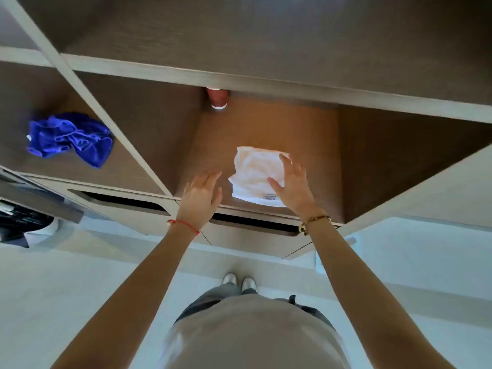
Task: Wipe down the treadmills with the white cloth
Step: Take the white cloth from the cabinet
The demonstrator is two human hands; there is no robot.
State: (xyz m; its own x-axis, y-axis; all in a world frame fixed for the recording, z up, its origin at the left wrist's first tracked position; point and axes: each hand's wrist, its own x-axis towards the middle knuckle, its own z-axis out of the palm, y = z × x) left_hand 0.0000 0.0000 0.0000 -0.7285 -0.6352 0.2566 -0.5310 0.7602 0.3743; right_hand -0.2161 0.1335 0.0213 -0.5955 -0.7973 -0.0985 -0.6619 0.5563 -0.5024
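Observation:
A folded white cloth (254,175) with a small label lies near the front edge of a brown shelf compartment (306,134). My right hand (291,183) is over the cloth's right side, fingers spread, touching or just above it. My left hand (202,194) hovers open to the left of the cloth, apart from it and holding nothing. No treadmill is in view.
A crumpled blue cloth (70,138) lies in the compartment to the left. A reddish-brown cup (218,98) stands at the back of the middle compartment, half hidden by the shelf above. Drawers with slot handles (119,201) sit below. Dark equipment (18,217) shows at the left edge.

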